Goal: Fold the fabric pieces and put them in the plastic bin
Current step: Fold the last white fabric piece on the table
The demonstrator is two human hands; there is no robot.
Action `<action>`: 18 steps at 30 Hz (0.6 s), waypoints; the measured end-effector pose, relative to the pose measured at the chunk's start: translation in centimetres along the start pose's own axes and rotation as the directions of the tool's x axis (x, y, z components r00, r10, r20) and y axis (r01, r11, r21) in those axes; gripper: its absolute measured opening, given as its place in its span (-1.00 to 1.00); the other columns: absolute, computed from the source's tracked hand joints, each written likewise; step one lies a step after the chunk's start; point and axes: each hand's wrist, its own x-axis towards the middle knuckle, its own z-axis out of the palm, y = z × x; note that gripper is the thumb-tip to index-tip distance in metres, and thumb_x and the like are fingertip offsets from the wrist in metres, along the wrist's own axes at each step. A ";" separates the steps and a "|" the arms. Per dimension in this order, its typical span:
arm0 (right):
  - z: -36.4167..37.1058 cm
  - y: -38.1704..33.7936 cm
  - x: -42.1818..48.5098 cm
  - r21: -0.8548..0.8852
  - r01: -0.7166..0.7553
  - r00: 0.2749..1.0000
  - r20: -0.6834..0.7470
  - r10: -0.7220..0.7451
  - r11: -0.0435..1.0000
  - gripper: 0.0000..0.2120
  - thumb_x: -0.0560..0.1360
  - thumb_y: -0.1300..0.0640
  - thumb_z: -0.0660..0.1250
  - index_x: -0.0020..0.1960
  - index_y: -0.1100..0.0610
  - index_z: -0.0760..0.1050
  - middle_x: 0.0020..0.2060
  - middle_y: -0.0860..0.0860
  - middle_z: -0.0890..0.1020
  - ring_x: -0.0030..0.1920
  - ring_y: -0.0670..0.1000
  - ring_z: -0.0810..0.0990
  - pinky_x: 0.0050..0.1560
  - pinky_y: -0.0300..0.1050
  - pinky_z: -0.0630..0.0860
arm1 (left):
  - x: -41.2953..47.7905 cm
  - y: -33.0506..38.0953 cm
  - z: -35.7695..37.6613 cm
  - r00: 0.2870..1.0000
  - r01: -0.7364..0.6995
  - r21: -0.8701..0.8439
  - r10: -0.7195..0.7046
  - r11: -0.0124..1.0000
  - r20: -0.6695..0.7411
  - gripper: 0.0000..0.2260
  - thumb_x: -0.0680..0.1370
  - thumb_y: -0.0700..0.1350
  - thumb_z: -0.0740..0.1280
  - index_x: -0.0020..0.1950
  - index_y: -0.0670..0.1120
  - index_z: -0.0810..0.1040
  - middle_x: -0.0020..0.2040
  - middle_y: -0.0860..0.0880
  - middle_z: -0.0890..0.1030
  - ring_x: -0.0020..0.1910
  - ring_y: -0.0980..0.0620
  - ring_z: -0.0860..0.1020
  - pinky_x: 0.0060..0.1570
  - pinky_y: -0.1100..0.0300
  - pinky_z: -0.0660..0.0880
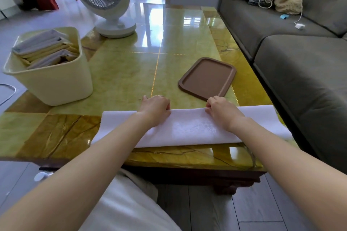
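A white fabric piece [187, 127] lies folded over along the near part of the green marble table [122, 73]. My left hand [155, 108] and my right hand [223, 111] both pinch its far edge, fingers curled on the cloth, about a hand's width apart. The cream plastic bin [56, 84] stands at the table's left edge, well left of my left hand. It holds several folded grey and yellow fabric pieces [45, 49] stacked on edge.
A brown tray [206, 78] lies just beyond my right hand. A white desk fan [105, 0] stands at the far left of the table. A grey sofa [300, 58] runs along the table's right side.
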 end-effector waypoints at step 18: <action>-0.1 -8.7 -2.5 0.136 0.200 0.980 -0.012 -0.200 0.970 -0.70 0.59 0.25 0.10 0.30 0.13 0.39 0.21 0.05 0.46 0.18 0.08 0.48 0.08 -0.08 0.45 | -0.3 -0.2 0.8 0.995 0.067 0.054 -0.063 0.996 -0.076 -0.81 0.60 -0.08 0.19 0.17 -0.08 0.46 0.19 -0.10 0.44 0.25 -0.10 0.38 0.22 0.00 0.27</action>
